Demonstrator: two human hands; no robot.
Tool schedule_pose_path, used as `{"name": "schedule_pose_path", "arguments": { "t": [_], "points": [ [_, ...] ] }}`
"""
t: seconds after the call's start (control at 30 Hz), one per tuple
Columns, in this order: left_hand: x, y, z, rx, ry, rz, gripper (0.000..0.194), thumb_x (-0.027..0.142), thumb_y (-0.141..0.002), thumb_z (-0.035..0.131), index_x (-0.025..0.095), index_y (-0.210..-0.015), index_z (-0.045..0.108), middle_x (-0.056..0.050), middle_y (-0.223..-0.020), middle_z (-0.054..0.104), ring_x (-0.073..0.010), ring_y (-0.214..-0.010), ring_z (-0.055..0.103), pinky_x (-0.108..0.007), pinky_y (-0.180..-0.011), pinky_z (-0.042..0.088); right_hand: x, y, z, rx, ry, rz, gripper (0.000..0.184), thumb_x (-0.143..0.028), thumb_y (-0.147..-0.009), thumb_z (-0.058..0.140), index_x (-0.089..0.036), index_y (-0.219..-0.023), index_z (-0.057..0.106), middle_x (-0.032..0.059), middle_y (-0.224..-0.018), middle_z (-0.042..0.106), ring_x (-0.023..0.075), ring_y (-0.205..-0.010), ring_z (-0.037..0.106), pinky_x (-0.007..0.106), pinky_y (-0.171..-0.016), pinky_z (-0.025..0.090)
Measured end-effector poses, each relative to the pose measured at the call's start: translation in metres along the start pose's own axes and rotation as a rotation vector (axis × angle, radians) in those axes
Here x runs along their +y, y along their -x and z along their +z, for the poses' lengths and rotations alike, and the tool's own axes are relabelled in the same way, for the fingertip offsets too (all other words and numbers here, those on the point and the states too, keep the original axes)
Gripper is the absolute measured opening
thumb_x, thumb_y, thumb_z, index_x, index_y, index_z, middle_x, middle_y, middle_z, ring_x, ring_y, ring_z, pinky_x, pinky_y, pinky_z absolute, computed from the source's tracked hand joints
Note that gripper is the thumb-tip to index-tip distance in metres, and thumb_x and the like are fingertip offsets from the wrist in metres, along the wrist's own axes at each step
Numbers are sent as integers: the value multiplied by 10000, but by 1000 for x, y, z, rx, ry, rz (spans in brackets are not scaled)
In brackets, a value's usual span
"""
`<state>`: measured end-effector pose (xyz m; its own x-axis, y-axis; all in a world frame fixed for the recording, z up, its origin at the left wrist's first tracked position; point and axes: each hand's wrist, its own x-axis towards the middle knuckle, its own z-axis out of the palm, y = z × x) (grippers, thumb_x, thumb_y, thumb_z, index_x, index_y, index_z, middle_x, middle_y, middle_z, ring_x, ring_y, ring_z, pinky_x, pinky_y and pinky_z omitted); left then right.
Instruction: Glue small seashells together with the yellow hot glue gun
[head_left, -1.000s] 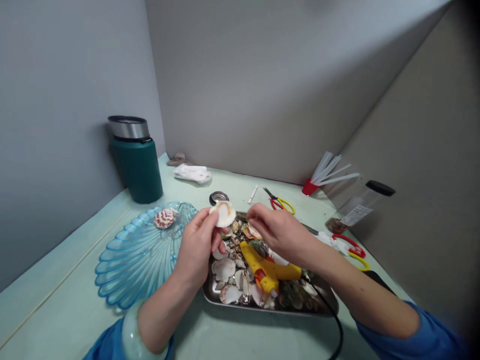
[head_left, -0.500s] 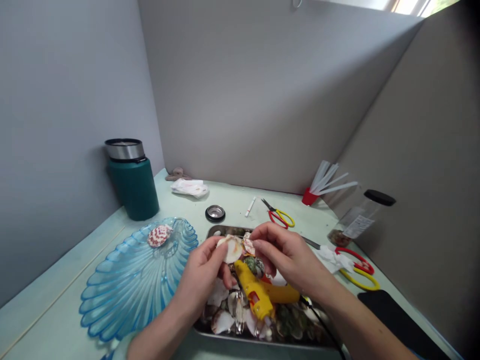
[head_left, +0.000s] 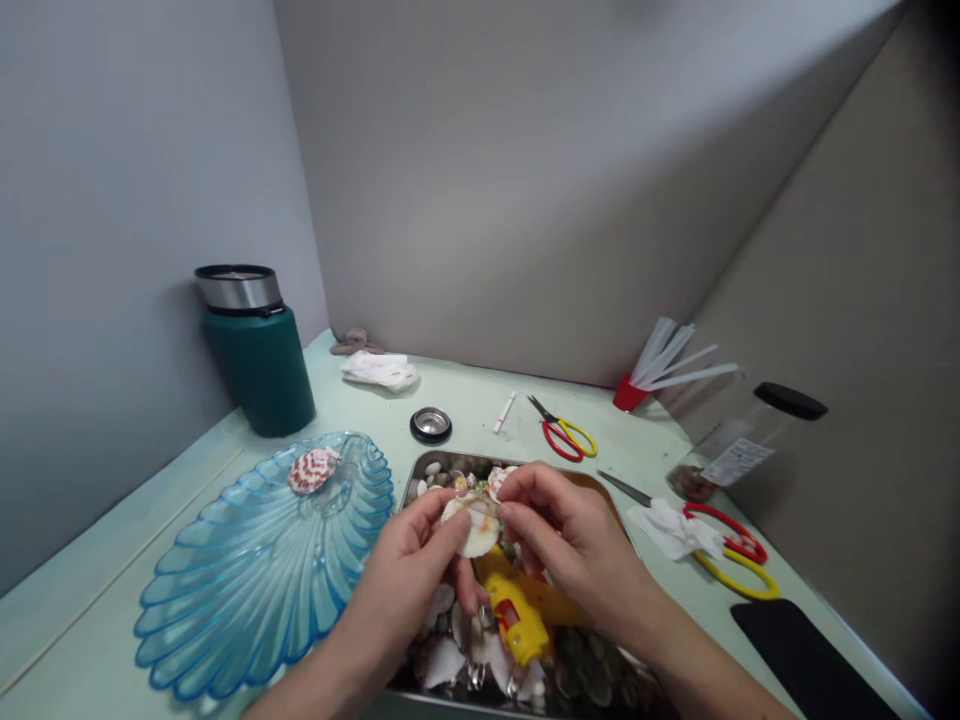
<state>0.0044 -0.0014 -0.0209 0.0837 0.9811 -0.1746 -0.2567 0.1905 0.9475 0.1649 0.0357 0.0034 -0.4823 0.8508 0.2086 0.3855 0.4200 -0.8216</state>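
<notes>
A pale scallop shell (head_left: 474, 530) with orange tints is pinched between the thumb and fingers of my left hand (head_left: 409, 560), above a metal tray (head_left: 611, 495). At the shell's right edge, the thumb and forefinger of my right hand (head_left: 577, 530) are pressed together; whatever they pinch is too small to make out. Below both hands, a yellow glue gun (head_left: 521, 625) lies on the shells and pebbles in the tray. A red-speckled shell (head_left: 498, 482) shows just behind my right fingertips.
Left stands a blue scalloped glass dish (head_left: 262, 570) bearing a red-and-white shell (head_left: 313, 470), with a green bottle (head_left: 259, 365) behind. Small scissors (head_left: 566, 432), larger scissors (head_left: 739, 572), a tissue (head_left: 675, 528), a clear jar (head_left: 739, 450), a red cup of glue sticks (head_left: 630, 393) and a black phone-like slab (head_left: 802, 650) lie rightward.
Both hands and the pale shell have shifted slightly down and right in view, and the shell is tilted differently. My right fingertips now meet its edge. The camera view has shifted a little.
</notes>
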Motion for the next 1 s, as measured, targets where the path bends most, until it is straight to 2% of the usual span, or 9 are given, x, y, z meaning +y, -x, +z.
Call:
{"name": "schedule_pose_path", "arguments": {
  "t": [0.43,0.8,1.0],
  "points": [
    [-2,1,1,-1,55,37,269,342,-815,583,146,-995,543,64,-423,577,-96,-355,535,-214,-499,481,1,2,2,21,63,-46,52,-221,-912,476,-208,-881,516,-52,-630,541,82,-512,486,194,-505,367],
    [-3,1,0,-9,22,46,291,349,-821,578,134,-1014,547,57,-373,562,-117,-364,550,-212,-483,472,-1,2,4,100,163,-169,69,-164,-885,502,-198,-845,546,-40,-674,560,96,-579,500,211,-580,374],
    [-2,2,1,-23,23,42,266,345,-823,576,137,-988,559,64,-379,554,-107,-340,523,-221,-479,478,-1,3,4,101,170,-182,73,-164,-888,500,-193,-842,550,-38,-683,562,94,-579,503,209,-574,370]
  ]
}}
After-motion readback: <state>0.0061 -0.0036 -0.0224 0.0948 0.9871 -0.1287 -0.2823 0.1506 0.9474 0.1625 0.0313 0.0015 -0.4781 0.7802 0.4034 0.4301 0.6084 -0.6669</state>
